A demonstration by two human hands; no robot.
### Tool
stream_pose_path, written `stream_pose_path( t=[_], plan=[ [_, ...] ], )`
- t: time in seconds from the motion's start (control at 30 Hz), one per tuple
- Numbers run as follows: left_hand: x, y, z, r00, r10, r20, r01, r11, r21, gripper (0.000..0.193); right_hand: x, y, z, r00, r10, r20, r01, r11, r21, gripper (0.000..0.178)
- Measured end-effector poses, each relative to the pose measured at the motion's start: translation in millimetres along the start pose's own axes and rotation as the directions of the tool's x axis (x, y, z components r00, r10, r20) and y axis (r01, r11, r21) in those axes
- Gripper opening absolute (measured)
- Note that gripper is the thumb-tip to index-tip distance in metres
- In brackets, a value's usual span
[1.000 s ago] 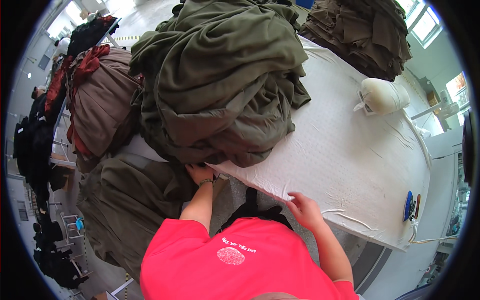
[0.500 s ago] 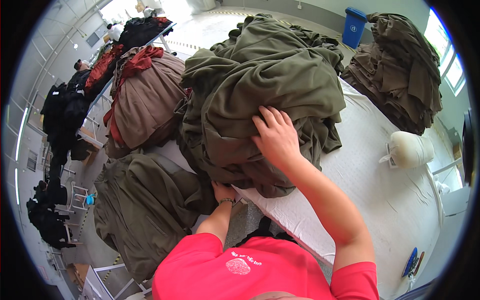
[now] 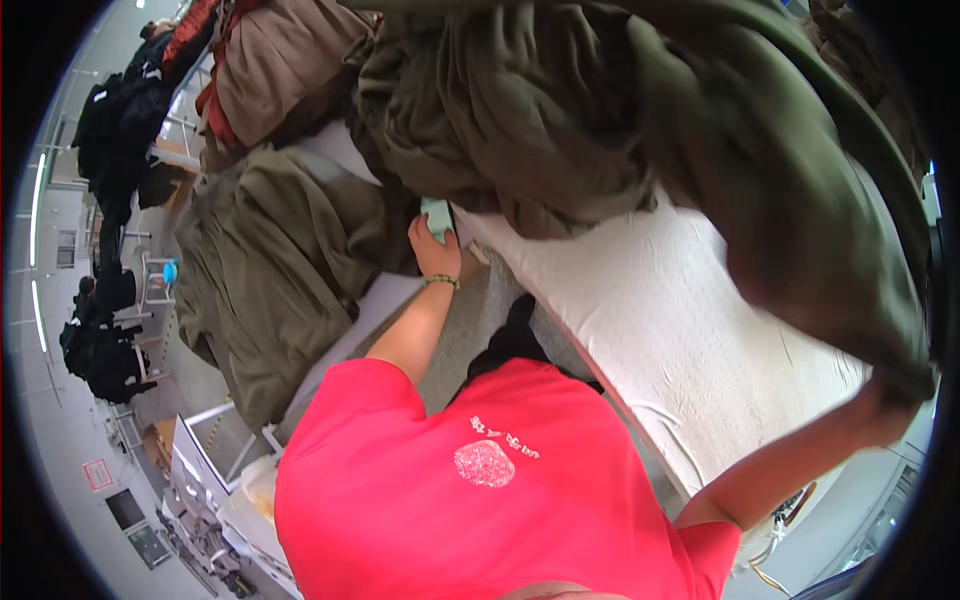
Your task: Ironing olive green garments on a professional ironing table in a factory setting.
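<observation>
A large heap of olive-green fabric point(image 3: 520, 110) lies across the white-covered table. My right hand point(image 3: 885, 408), far out at the right, is closed on the end of a long olive fabric piece point(image 3: 790, 190) that stretches from the heap and is smeared by motion. My left hand point(image 3: 434, 252), with a beaded bracelet at its wrist, is at the gap between the heap and a lower olive fabric pile point(image 3: 280, 260). Its thumb and fingers are around a small pale green block point(image 3: 438, 214), whose far end is partly hidden by fabric.
The padded table point(image 3: 670, 310) runs to my right with a wrinkled white cover. Brown fabric with red cloth point(image 3: 280, 70) is piled at the far left. Black garments point(image 3: 125, 150) lie beyond it. A white metal frame point(image 3: 225, 450) stands at the lower left.
My right hand has gone from the top of the heap to the far right, drawing the fabric out with it. The view has tipped downward, and the pale green block by my left hand shows.
</observation>
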State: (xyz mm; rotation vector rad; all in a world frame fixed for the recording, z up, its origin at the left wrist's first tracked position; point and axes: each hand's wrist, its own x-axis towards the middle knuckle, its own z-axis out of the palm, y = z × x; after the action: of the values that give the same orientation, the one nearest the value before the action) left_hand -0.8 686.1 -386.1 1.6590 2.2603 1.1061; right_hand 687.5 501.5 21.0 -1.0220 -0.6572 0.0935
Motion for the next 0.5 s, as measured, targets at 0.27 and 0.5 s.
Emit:
stream_pose_path(
  t=[0.27,0.5],
  plan=[
    [-144.5,212.3,-51.2,0.79,0.105,0.604,0.248,0.846,-0.472,0.063,-138.8,23.8,-231.9,0.797,-0.078,-0.599,-0.376,0.712,-0.593,0.045],
    [-311.4,343.3,-22.5,0.405,0.755,0.516,-0.696,0.62,-0.361,0.077,-247.1,84.9,-362.2,0.692,0.56,-0.455,-0.71,0.415,-0.569,0.055]
  ],
)
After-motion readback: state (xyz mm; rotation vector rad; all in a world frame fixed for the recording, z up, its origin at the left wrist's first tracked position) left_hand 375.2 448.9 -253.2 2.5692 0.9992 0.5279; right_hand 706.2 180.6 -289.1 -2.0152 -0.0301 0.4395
